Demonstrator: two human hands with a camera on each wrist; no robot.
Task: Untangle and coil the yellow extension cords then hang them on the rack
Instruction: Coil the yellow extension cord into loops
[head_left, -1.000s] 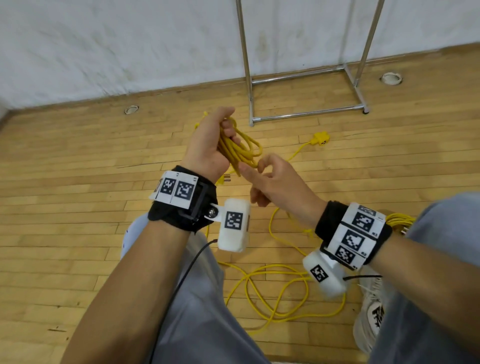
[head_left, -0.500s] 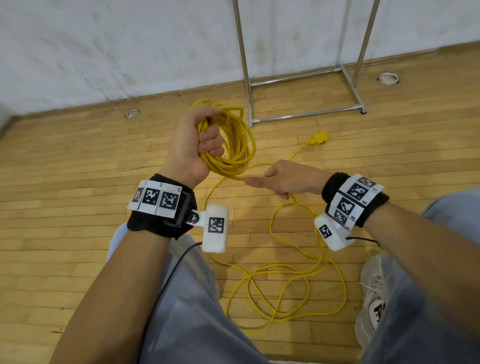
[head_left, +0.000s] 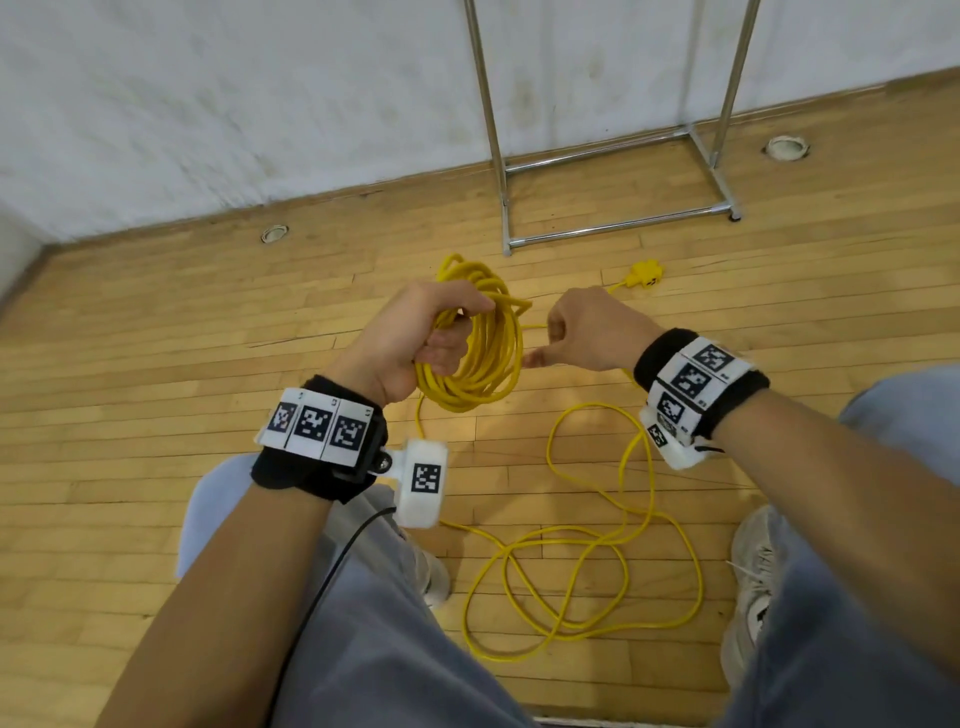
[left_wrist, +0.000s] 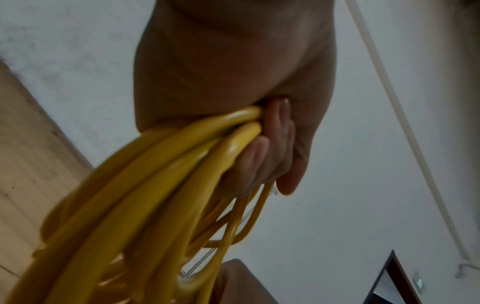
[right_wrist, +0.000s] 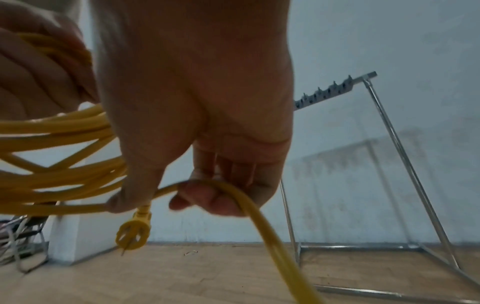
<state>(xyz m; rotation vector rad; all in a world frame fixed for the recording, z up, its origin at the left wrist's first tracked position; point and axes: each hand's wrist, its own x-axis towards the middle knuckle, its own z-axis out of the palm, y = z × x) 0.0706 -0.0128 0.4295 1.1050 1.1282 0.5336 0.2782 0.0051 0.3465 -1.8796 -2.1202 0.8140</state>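
We coil the yellow cord in front of the rack.

Our left hand (head_left: 415, 338) grips the coil (head_left: 480, 358) with fingers wrapped round its loops; our right hand (head_left: 587, 332) pinches the loose cord (right_wrist: 249, 203) just beside it. The rest of the cord trails on the floor (head_left: 156, 364), near the rack (head_left: 613, 226).

The coil (head_left: 478, 343) is hanging in the left hand (head_left: 410, 343), just left of the right hand (head_left: 587, 332); loose cord (head_left: 582, 587) is lying on the floor (head_left: 156, 364) between the shoes, the rack (head_left: 613, 156) standing beyond.
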